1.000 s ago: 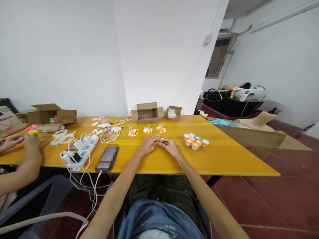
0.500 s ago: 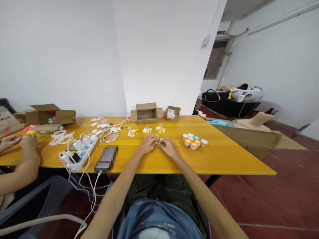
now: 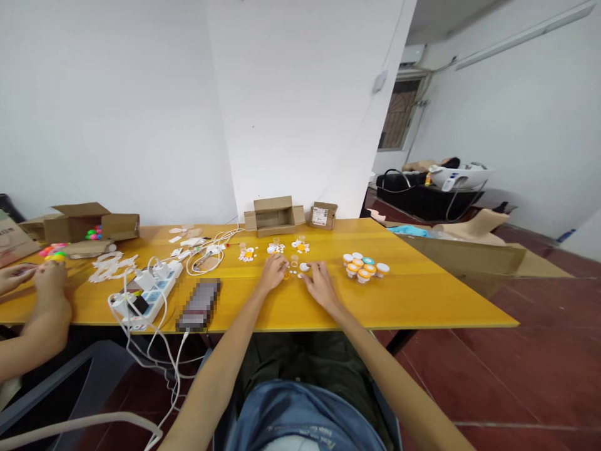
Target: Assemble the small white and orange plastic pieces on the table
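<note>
My left hand (image 3: pixel 275 271) is curled over the yellow table (image 3: pixel 422 307), fingers by a little orange ring (image 3: pixel 286 275). I can't tell if it has hold of the ring. My right hand (image 3: pixel 321 285) is half bent, its fingertips just beside a flat white disc (image 3: pixel 304 267); I can't tell if it pinches anything. A small clear cup (image 3: pixel 294 260) sits a bit past my hands, and tiny white bits (image 3: pixel 293 272) lie between them. The cup looks light, stiff and maybe slippery, so I'd hold it softly round its sides. The thin disc is best pinched by its edge.
</note>
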Demonstrator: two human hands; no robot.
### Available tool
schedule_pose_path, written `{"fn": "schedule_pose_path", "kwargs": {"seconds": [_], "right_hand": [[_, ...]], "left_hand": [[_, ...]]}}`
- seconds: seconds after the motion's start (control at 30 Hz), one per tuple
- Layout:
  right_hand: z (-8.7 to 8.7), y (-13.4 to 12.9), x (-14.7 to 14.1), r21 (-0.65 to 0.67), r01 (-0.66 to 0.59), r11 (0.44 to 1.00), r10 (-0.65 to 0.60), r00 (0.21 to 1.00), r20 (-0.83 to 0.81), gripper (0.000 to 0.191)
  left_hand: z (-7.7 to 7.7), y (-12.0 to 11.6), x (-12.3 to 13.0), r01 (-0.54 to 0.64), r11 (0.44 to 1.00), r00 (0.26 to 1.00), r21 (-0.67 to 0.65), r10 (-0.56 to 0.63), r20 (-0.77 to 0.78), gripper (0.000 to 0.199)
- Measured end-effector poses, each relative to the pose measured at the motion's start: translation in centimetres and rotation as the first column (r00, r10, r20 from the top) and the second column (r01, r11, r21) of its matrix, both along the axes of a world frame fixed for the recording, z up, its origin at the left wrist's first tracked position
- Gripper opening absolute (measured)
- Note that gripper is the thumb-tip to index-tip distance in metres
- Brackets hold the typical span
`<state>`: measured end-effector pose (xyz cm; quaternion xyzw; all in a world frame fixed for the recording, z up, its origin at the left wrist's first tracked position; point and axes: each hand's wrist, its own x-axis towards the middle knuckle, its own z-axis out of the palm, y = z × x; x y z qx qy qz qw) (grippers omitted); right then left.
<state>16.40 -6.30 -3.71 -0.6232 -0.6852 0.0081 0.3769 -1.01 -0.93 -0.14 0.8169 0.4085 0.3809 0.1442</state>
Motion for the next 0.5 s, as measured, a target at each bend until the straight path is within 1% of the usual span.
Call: {"fn": "schedule_pose_path", "kwargs": {"seconds": [0.07,0.1,0.17,0.23,0.3,0.37,0.5], "right_hand": [[-0.4,-0.6,-0.4,-0.045,0.081,0.996,-0.077,0.992,0.095,0.044],[-0.6,-0.8,-0.7,-0.064,0.102,0.993,-0.092,0.986,0.136,0.052],[-1.1,-0.9,-1.1,-0.112,0.122,0.986,-0.099,0.977,0.191,0.066],[-1.4,-0.5,-1.3,-0.163,0.123,0.979,-0.086,0.973,0.214,0.077],[-1.5,0.3,-1.2,-0.213,0.104,0.972,-0.056,0.975,0.217,0.086],[-1.3,1.2,-1.0,-0.256,0.065,0.965,-0.010,0.978,0.209,0.092],[-0.3,2.5,-0.5,-0.279,-0.049,0.959,0.102,0.978,0.181,0.096]], "left_hand": [[0.0,0.1,-0.1,-0.027,1.000,0.999,-0.012,0.028,0.042,0.018],[-0.1,0.1,-0.2,-0.039,0.999,0.997,-0.016,0.040,0.064,0.017],[-0.2,0.3,-0.3,-0.059,0.998,0.991,-0.034,0.063,0.117,0.013],[-0.5,0.5,-0.4,-0.068,0.995,0.979,-0.079,0.082,0.189,0.011],[-0.8,0.9,-0.5,-0.050,0.987,0.958,-0.152,0.090,0.271,0.013],[-1.2,1.2,-0.6,-0.003,0.974,0.939,-0.225,0.080,0.334,0.017],[-1.6,1.6,-0.7,0.084,0.948,0.924,-0.306,0.041,0.381,0.026]]}}
